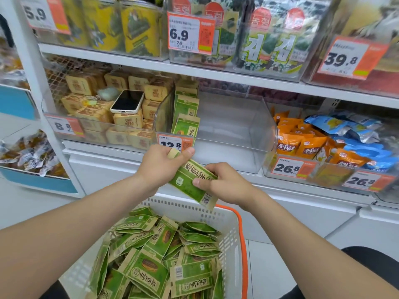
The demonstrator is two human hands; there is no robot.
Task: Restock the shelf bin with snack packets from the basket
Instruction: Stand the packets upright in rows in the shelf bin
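Note:
Both hands hold one green and tan snack packet [190, 180], tilted, in front of the clear shelf bin [237, 130]. My left hand [162, 165] pinches its upper end with thumb on top. My right hand [224, 184] grips its right edge near the lower end. Inside the bin, at its left side, stand three of the same packets [186, 117] upright; the rest of the bin is bare. Below my arms the white basket [228, 231] with an orange handle holds several more green packets [164, 251] in a loose heap.
A phone [127, 101] lies on tan boxes in the bin to the left. Orange and blue packets [313, 141] fill the bin to the right. Seaweed packs [267, 35] stand on the shelf above. A price tag reading 12.8 [172, 143] hangs on the bin's front.

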